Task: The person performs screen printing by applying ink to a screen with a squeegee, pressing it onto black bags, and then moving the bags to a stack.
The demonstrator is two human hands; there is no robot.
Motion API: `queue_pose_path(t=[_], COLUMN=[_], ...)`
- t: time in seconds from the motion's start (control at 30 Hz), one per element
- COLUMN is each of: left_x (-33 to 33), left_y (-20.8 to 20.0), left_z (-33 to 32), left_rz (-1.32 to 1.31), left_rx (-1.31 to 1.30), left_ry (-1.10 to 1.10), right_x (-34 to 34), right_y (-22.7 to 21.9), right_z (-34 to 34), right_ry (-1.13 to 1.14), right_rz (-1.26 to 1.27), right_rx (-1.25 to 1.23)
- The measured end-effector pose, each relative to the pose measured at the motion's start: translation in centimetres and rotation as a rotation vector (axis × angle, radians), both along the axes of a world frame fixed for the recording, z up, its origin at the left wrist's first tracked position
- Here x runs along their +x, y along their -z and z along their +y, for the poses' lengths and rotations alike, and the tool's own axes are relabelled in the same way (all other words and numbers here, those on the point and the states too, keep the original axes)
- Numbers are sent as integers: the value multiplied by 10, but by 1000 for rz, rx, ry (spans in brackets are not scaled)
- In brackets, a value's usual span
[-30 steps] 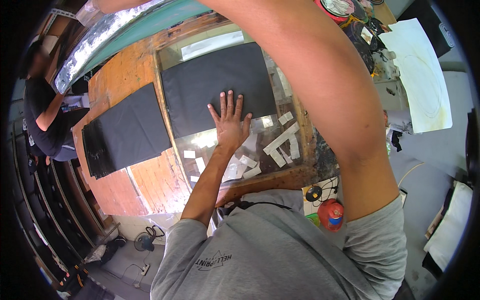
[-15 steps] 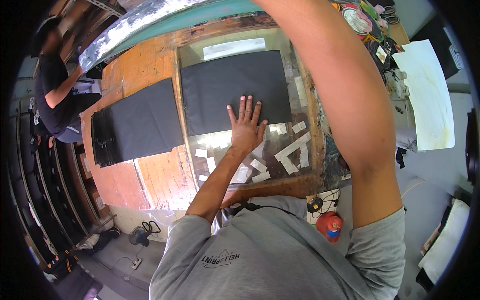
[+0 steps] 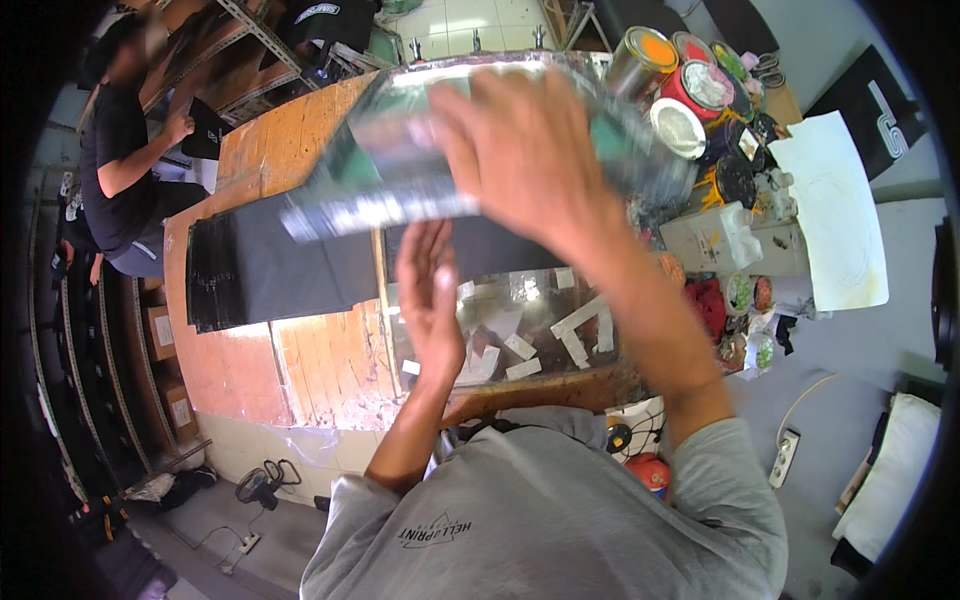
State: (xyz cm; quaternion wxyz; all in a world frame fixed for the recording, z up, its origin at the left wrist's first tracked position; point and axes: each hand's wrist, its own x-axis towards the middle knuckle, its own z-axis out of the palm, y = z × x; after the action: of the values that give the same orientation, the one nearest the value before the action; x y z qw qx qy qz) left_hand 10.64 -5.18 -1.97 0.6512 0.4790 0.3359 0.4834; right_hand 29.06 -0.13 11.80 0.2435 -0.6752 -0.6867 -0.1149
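- At the far half of a worktable [image 3: 335, 365], a blurred green-meshed frame [image 3: 360, 212] lies straight ahead of the worker, its long axis running roughly left to right, its left corner overlapping a black stack [image 3: 275, 270] in view.
- Above a black sheet [image 3: 505, 247], the frame hides much of it; whether the two touch, I cannot tell.
- Over the frame, the right hand [image 3: 530, 160] is the nearer, its fingers bent beside a blurred brown piece [image 3: 398, 138]; from here, I cannot tell whether it grips anything.
- Just below the frame's near bar, the left hand [image 3: 430, 295] is open, fingers slightly curled, thumb apart, holding nothing visible; contact with the bar is unclear.
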Motion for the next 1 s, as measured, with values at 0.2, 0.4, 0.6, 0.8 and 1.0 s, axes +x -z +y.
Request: queue_pose_path(t=[0.2, 0.4, 0.6, 0.8, 1.0], left_x=[-35, -32, -33, -28, -30], left_y=[15, 87, 90, 82, 83], left_z=[-36, -32, -33, -29, -32], left_rz=[-194, -85, -78, -25, 6], left_rx=[-889, -1005, -1012, -1010, -1002], left_ry=[-31, -43, -52, -47, -49], right_x=[-55, -52, -61, -51, 3], right_y=[170, 209, 225, 231, 247], right_z=[-69, -71, -90, -65, 35], right_ry=[73, 113, 83, 64, 124], right_rz=[11, 47, 79, 116, 19], right_rx=[-76, -280, -272, -150, -82])
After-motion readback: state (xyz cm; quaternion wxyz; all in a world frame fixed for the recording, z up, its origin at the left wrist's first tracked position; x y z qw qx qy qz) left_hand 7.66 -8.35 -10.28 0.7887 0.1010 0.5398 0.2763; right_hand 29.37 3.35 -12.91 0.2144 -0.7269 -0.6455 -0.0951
